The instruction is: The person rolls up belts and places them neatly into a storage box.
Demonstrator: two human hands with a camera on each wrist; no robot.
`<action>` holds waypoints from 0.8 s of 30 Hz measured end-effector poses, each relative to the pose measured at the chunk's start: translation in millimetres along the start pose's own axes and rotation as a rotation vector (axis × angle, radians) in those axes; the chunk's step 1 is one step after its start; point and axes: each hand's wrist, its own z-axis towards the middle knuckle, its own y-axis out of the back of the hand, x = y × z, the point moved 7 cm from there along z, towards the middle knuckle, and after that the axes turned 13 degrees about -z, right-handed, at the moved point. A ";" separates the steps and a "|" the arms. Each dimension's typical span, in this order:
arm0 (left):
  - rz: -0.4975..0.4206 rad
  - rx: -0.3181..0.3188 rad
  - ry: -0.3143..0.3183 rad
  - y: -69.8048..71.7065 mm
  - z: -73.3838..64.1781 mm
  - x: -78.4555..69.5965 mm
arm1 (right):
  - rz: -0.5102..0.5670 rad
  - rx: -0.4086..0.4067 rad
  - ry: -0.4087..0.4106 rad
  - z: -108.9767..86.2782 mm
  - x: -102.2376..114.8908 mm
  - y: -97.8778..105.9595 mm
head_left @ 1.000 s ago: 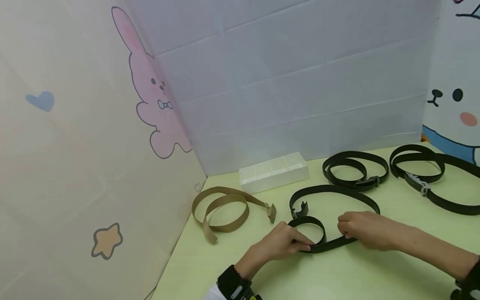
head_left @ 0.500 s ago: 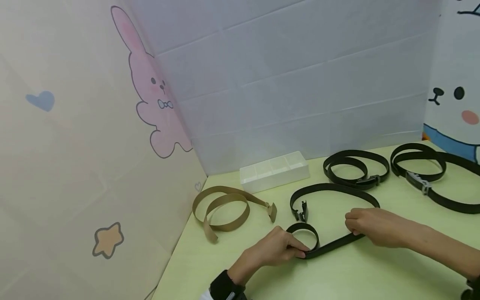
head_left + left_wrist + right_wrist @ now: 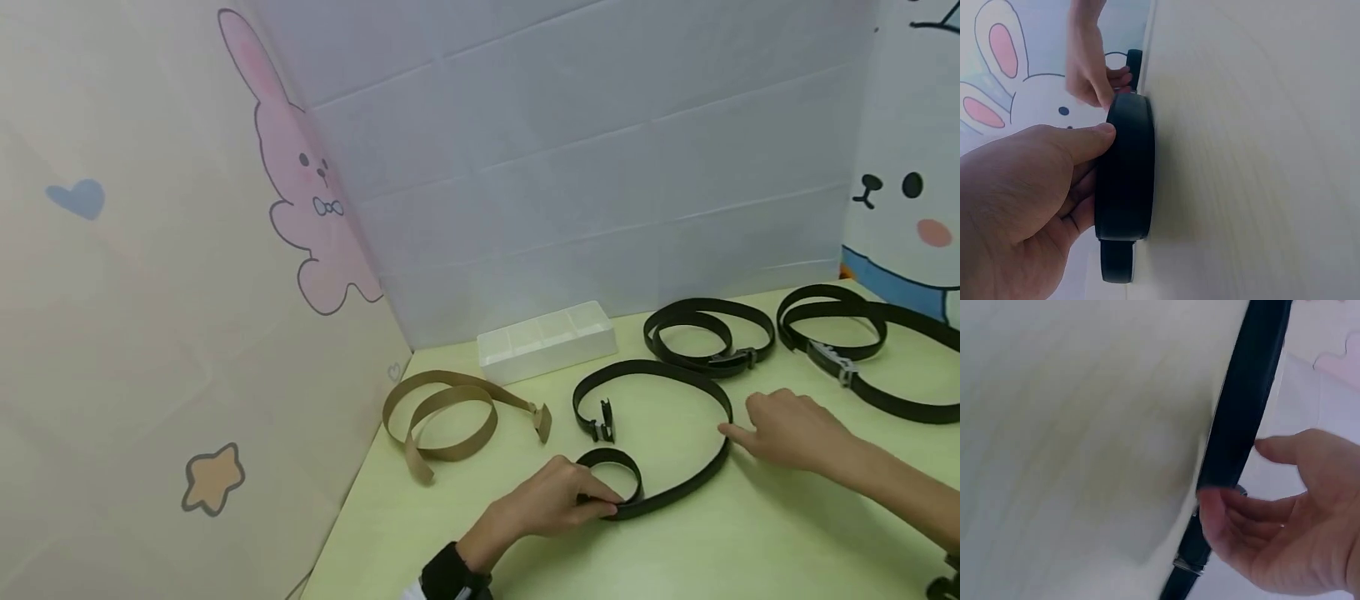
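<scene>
A black belt [image 3: 686,493] stands on its edge on the pale table, bent into a wide curve, with a small coil [image 3: 609,454] at one end and an open buckle [image 3: 603,429] at the other. My left hand [image 3: 551,497] pinches the coiled end between thumb and fingers; the thumb lies on the upper edge of the strap [image 3: 1125,169] in the left wrist view. On the curve's right side, my right hand [image 3: 795,429] touches the strap [image 3: 1241,400] from outside. Its thumb and fingers are spread apart, a fingertip against the band.
To the left lies a tan webbing belt [image 3: 459,454], loosely coiled. A white divided box [image 3: 551,362] stands against the back wall. Two more black belts, one coiled [image 3: 708,305] and one looser [image 3: 911,410], lie at the back right.
My right hand has loosened its grip on the strap and moved right and slightly back. The strap has gone from fairly straight to a rounder curve. My left hand keeps its hold on the coil.
</scene>
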 end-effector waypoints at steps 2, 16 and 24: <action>0.017 0.008 -0.025 -3.1 4.7 -1.4 | 0.090 0.088 -0.063 4.0 -4.0 -6.5; 0.132 0.039 -0.119 -26.5 67.1 -8.5 | 0.203 -0.160 0.250 66.8 31.2 -29.2; 0.158 0.002 -0.067 -20.3 72.3 1.8 | 0.023 -0.237 0.433 37.3 49.3 -1.7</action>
